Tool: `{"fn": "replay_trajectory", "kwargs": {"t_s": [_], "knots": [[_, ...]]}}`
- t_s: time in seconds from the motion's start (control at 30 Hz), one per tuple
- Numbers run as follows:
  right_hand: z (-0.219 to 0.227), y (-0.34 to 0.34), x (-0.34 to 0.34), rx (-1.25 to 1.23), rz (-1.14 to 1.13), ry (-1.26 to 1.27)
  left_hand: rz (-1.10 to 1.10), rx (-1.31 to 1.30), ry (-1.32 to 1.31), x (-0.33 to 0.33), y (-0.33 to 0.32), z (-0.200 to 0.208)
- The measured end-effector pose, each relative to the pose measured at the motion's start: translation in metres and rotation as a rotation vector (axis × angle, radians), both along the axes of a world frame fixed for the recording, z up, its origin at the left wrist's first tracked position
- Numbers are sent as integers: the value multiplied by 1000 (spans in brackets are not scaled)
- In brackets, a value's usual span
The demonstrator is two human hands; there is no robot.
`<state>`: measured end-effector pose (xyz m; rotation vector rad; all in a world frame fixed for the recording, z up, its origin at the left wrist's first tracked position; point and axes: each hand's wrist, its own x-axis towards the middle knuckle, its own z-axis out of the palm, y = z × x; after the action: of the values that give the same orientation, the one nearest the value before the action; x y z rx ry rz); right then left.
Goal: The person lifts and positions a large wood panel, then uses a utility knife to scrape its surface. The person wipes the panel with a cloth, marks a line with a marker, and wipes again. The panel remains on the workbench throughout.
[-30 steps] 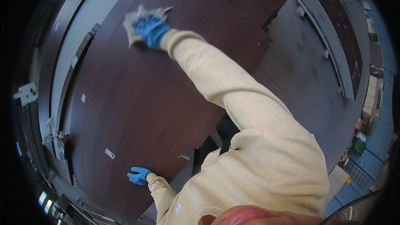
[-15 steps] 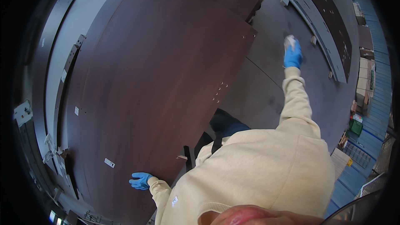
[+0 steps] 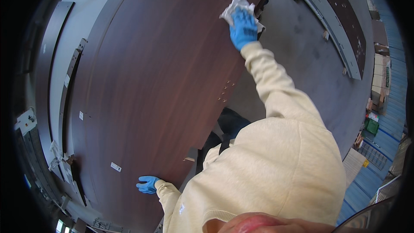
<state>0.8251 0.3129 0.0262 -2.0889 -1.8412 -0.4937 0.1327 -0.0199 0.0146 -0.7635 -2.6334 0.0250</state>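
A grey floor (image 3: 310,69) spreads to the right of the panel (image 3: 164,69), a broad, dark brown sheet with wood grain, its edges bowed by the lens. The person's cream sweatshirt (image 3: 276,168) fills the space just past the panel's lower right edge, one sleeve reaching up along that edge and the other, shorter in view, crossing it near the bottom. Well apart from the panel, to its right, lies a long board (image 3: 340,21) with a brown face and a grey side. To the panel's left run a long brown strip (image 3: 49,69) and, closer in, a narrow bar (image 3: 71,77). Far right of the panel, cartons (image 3: 380,77) are stacked, with a green bin (image 3: 371,125) below them in view.

A white cloth (image 3: 237,6) is at the panel's upper right edge, crumpled, one corner hanging out past it. The right hand (image 3: 243,28), in a blue glove, has its fingers together over the cloth, holding it bunched beneath them; the thumb cannot be made out. The left hand (image 3: 148,184), gloved alike, rests on the panel's lower part, fingers slightly spread, gripping nothing. White labels (image 3: 115,167) dot the panel's left half; small holes (image 3: 226,90) cluster by its right edge.
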Motion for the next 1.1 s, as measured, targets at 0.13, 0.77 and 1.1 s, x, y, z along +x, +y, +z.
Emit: {"fn": "replay_trajectory", "kwargs": {"t_s": [0.13,0.77,1.1], "knots": [[-9,-67,-48,-91,56,119,46,-5,-32,-4,-2,1],[3,-106,-102,-244,420,204,76,17,-15,-4,3,4],[19,-37,-98,-29,250,177,83,46,-1,1,-18,-30]]}}
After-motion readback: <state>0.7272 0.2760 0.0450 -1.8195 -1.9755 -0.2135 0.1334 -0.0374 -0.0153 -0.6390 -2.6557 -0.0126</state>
